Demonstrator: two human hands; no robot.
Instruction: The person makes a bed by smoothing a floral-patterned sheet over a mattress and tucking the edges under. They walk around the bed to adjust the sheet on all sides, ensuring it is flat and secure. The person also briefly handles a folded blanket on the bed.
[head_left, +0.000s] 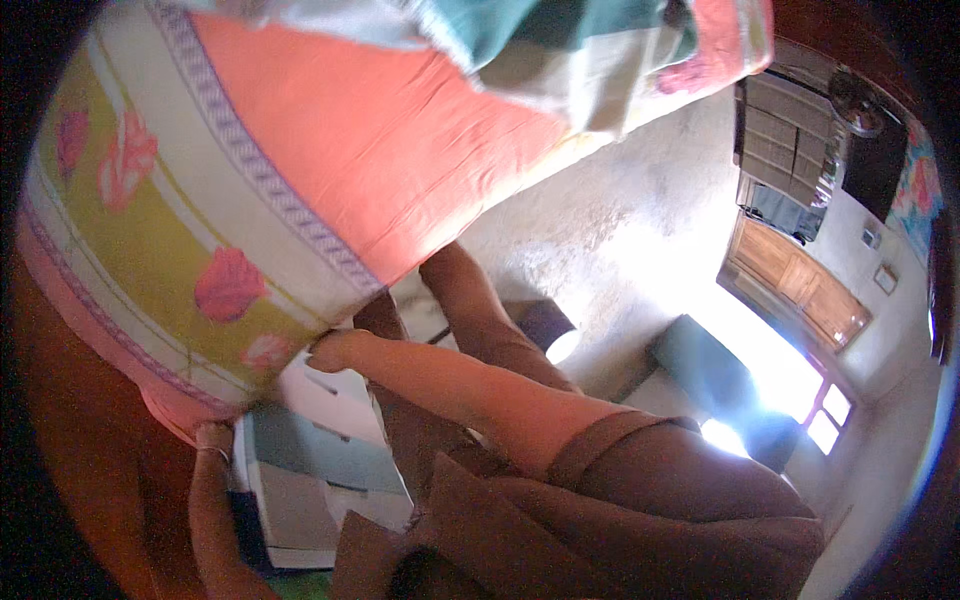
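A coral bedsheet (360, 142) with a white and mustard border of pink flowers spreads over the bed. My right hand (334, 351) grips the border's edge near a corner, its fingertips partly hidden by the cloth. At the lower left, my left hand (214, 435), with a bangle at the wrist, holds another part of the same edge. The cloth between the two hands hangs over the side. A teal, grey and white checked cloth (540, 67) lies bunched on the sheet at the top.
Below the sheet's edge is a panel with pale and blue-grey bands (322, 457). Worn floor (570, 232) runs beside the bed. Across the room are a wooden door (799, 281), shelving (787, 139) and a brightly lit window (829, 416).
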